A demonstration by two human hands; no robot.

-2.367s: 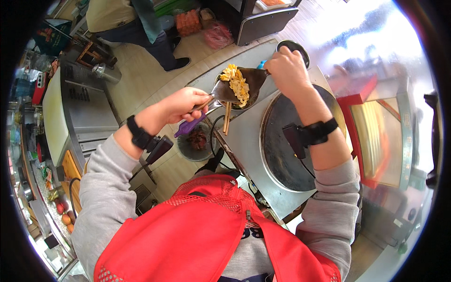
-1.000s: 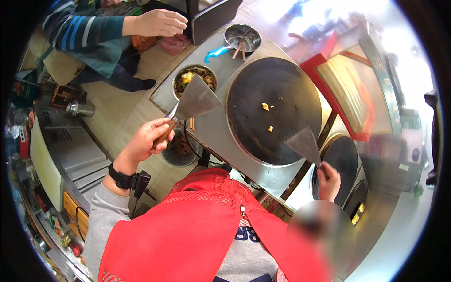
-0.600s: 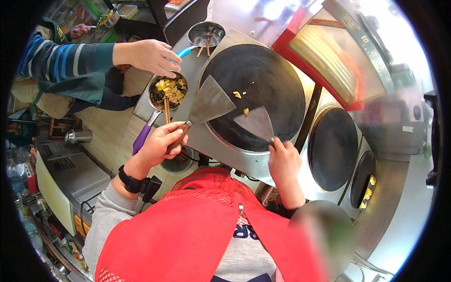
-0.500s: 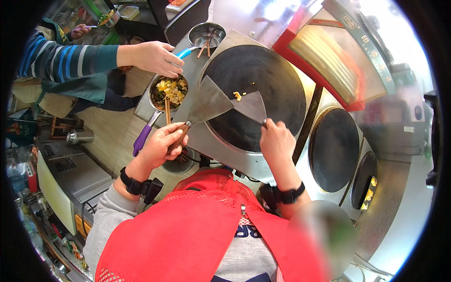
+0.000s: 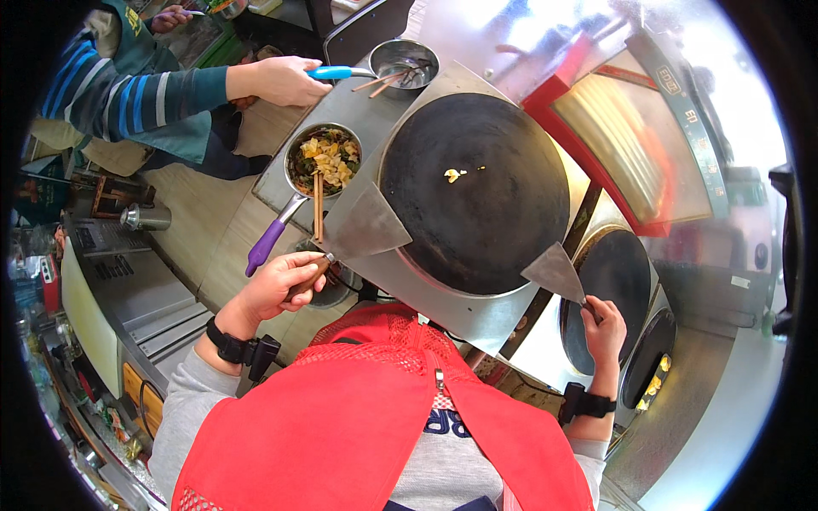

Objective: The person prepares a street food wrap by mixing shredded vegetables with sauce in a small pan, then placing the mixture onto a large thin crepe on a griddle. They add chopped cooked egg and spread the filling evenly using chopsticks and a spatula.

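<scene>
My left hand [image 5: 294,285] is closed round the dark wooden handle of a wide metal scraper [image 5: 372,226], whose blade reaches the near left edge of the round black griddle [image 5: 486,196]. In my right hand [image 5: 603,328] is a second, smaller triangular scraper [image 5: 554,272], its blade over the griddle's near right edge. A few yellow scraps of food [image 5: 453,175] lie on the griddle. Left of it stands a purple-handled saucepan [image 5: 266,243] holding chopped yellow and green food [image 5: 328,162], with chopsticks [image 5: 319,209] resting in it.
A co-worker's hand [image 5: 290,81] grips the blue handle of a metal pot [image 5: 405,61] with chopsticks in it. A red-framed case [image 5: 630,136] stands at the far right. Two more griddles [image 5: 609,289] lie to the right, food pieces [image 5: 654,385] beside the last one.
My right hand has swung right with its scraper, away from the griddle's middle. My left scraper has dropped slightly nearer. The co-worker's hand has moved from above the saucepan onto the blue handle.
</scene>
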